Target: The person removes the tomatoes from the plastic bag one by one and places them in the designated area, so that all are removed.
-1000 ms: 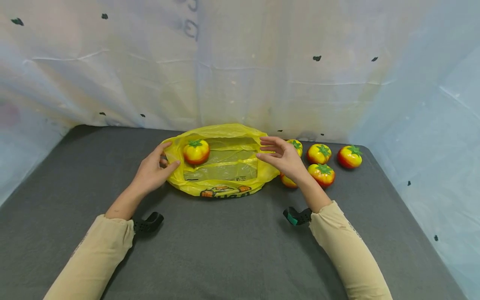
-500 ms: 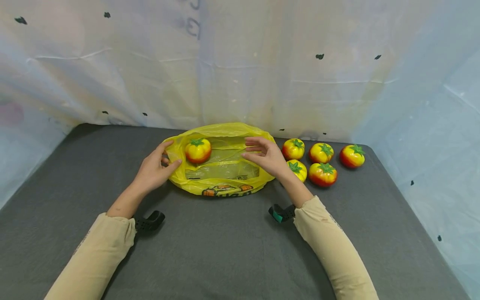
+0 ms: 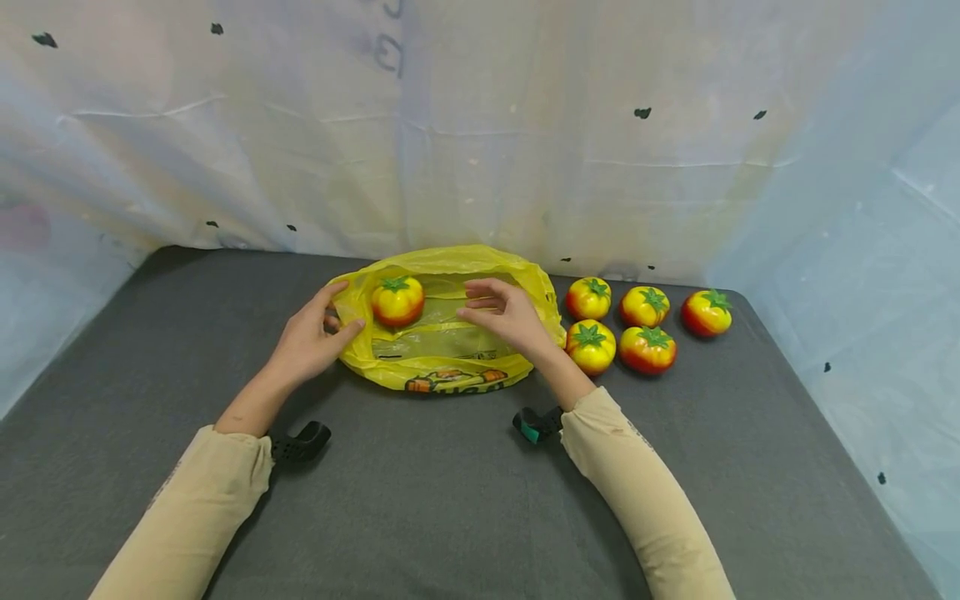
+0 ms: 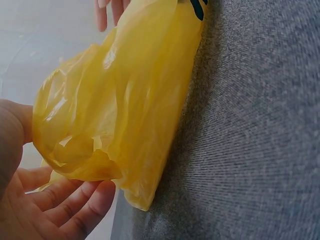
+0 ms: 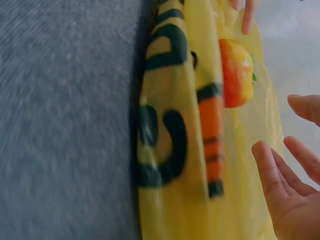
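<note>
A yellow plastic bag (image 3: 450, 379) lies on the dark table with its mouth spread wide. Inside it at the left sits a red-and-yellow tomato (image 3: 398, 301) with a green leafy top. My left hand (image 3: 309, 335) holds the bag's left rim, the thumb over the inner side and other fingers outside; in the left wrist view those fingers (image 4: 75, 205) touch the yellow film (image 4: 135, 100). My right hand (image 3: 506, 317) hovers over the right half of the bag's mouth. Nothing is in it, and its fingers (image 5: 267, 165) are spread in the right wrist view.
Several more tomatoes stand right of the bag, among them a front one (image 3: 591, 347) close to the bag's edge and one (image 3: 707, 313) at the far right. A pale plastic sheet (image 3: 480, 125) walls the table's back and sides.
My right hand has moved left, from the bag's right edge to over its mouth, uncovering the nearest tomatoes. The left hand stays at the rim.
</note>
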The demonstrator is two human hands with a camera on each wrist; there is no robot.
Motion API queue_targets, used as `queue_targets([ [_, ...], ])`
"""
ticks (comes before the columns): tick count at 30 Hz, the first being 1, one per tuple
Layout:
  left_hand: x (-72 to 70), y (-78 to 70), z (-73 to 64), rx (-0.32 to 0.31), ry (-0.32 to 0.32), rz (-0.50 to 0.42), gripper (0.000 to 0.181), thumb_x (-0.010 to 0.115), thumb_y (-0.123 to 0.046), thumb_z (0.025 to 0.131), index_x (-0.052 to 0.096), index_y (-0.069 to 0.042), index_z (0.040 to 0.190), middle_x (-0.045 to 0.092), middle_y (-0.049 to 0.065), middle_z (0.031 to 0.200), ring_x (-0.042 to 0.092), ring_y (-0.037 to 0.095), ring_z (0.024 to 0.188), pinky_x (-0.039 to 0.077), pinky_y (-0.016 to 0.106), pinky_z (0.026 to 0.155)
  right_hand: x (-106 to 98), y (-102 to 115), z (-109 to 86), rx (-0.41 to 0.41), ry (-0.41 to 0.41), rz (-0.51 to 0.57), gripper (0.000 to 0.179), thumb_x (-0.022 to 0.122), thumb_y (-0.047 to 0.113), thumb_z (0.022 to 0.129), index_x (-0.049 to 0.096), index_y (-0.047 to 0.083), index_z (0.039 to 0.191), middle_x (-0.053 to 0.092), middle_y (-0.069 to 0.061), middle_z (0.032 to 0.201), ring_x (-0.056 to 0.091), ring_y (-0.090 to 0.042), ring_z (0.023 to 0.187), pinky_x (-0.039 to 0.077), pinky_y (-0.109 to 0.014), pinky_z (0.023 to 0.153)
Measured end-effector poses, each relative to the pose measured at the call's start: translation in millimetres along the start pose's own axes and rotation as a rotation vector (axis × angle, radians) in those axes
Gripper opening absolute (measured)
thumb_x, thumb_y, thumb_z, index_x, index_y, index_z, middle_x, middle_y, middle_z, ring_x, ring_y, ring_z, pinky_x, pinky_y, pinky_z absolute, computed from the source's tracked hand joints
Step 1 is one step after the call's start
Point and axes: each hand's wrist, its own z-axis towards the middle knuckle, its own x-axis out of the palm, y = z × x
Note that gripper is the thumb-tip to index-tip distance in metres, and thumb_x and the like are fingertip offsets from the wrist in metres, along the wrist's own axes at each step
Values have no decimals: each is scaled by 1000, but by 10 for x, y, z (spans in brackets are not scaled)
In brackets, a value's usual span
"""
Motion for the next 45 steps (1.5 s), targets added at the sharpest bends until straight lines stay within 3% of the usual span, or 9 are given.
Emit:
queue_targets([
  [15,25,5,-5,-2,-7,8,65,54,-26,97,25,-2,150,48,23,113,52,26,77,44,31,59,273,-29,131,56,30,-42,52,69,25,90,53,5,135,56,-17,132,57,-29,117,51,-41,94],
  [20,31,6,-9,-5,-9,16,65,55,-27,97,26,-3,150,51,21,105,52,24,73,43,30,57,366,-4,181,104,32,-44,56,70,29,88,52,8,137,56,-15,132,55,-29,119,49,-43,97],
  [28,44,-3,-7,5,-21,18,64,56,-25,97,27,-2,149,50,21,108,52,25,77,44,30,59,516,52,277,185,25,-86,69,73,35,85,44,13,143,52,-14,137,52,-28,124,48,-41,98],
  [45,53,-26,-7,28,-26,0,63,56,-24,97,28,-1,149,49,18,101,50,26,81,42,31,62,710,159,375,183,7,-134,76,73,33,84,37,11,147,51,-14,139,50,-27,126,47,-39,100],
])
